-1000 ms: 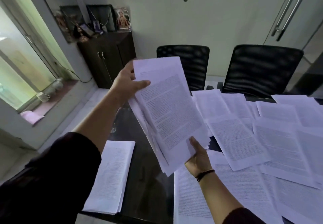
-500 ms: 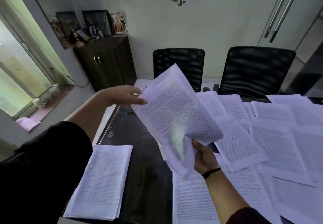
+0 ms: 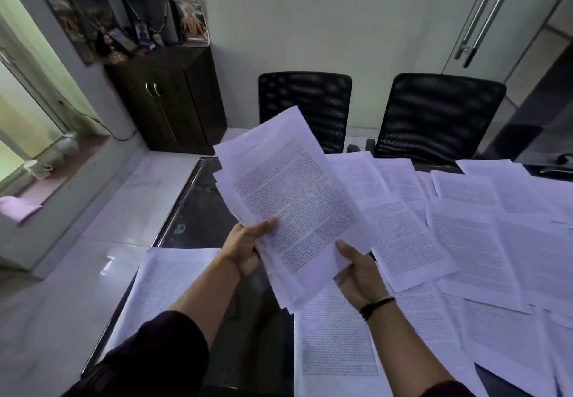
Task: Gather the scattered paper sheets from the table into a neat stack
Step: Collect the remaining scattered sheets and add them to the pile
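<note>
Right now I see both hands gripping one bundle of sheets (image 3: 294, 207) above the table (image 3: 198, 210). My left hand (image 3: 245, 249) has its thumb (image 3: 263, 227) laid flat on the printed top page at the bundle's lower left edge, and the other fingers are curled underneath, out of sight, so the paper is pinched between them. My right hand (image 3: 359, 272) clamps the lower right corner the same way: thumb on top, fingers tucked behind the pages. A dark band (image 3: 376, 305) circles that wrist.

The bundle itself is uneven. Its pages fan out at the lower and left edges, corners stepped rather than flush, and the whole lot tilts away from me, top edge toward the two black mesh chairs (image 3: 305, 108).

Beside my left forearm a separate stack (image 3: 164, 285) lies flat at the near left corner of the table. To the right, loose printed sheets (image 3: 465, 241) overlap one another across the dark tabletop, some slanted, reaching the far edge and the right border of the view. A dark cabinet (image 3: 167, 99) stands in the far corner.
</note>
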Demonstrator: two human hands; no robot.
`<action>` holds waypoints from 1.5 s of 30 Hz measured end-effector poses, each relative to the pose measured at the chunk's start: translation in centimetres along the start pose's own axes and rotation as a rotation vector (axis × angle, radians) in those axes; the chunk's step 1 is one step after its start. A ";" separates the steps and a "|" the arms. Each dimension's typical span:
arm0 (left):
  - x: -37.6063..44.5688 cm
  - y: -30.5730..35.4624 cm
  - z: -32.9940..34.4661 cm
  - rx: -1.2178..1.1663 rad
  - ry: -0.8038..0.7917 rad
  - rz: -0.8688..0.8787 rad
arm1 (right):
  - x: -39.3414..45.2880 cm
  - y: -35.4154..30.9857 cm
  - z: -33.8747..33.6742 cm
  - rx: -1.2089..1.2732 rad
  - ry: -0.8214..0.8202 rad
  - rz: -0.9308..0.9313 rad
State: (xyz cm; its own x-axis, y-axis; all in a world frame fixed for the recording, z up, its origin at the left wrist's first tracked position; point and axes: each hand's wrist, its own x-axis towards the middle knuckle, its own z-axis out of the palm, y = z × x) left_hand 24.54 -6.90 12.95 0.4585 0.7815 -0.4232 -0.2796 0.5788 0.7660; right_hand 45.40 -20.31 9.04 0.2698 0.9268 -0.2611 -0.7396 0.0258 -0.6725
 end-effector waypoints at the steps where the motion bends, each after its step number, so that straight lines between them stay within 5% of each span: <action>1: 0.1 -0.5 -0.7 0.028 0.013 -0.006 | 0.1 -0.9 -0.5 -0.113 0.100 -0.037; 4: -0.4 -2.2 -3.0 0.186 0.020 -0.032 | 0.7 -3.2 -2.7 -0.481 0.278 -0.061; 12: -1.9 -7.9 -6.8 0.280 -0.016 -0.207 | 0.7 0.3 -4.4 -1.049 0.172 0.225; 16: -2.2 -9.4 -7.8 0.240 -0.010 -0.253 | 0.4 3.1 -4.7 -0.909 0.195 0.375; 19: -2.0 -9.7 -8.5 0.248 0.034 -0.271 | 0.6 4.2 -5.1 -0.940 0.276 0.300; 32: -1.0 -10.8 -11.1 0.327 0.207 -0.348 | 3.3 1.6 -3.8 -1.752 0.113 0.032; 36: -0.8 -10.1 -11.6 0.411 0.199 -0.361 | 6.4 -3.7 -0.4 -2.099 -0.088 0.062; 39: -0.6 -9.7 -11.3 0.342 0.222 -0.365 | 8.8 -6.0 5.0 -2.468 -0.448 0.116; 45: 0.0 -9.5 -11.8 0.125 0.253 -0.340 | 10.1 1.6 14.4 -3.031 -1.087 0.026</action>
State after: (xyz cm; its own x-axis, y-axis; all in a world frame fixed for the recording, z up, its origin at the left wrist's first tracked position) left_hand 17.21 -9.60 -0.06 0.2819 0.5931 -0.7541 -0.0373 0.7922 0.6091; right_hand 38.08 -5.47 15.33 -0.2345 0.7165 -0.6570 0.6979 0.5946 0.3992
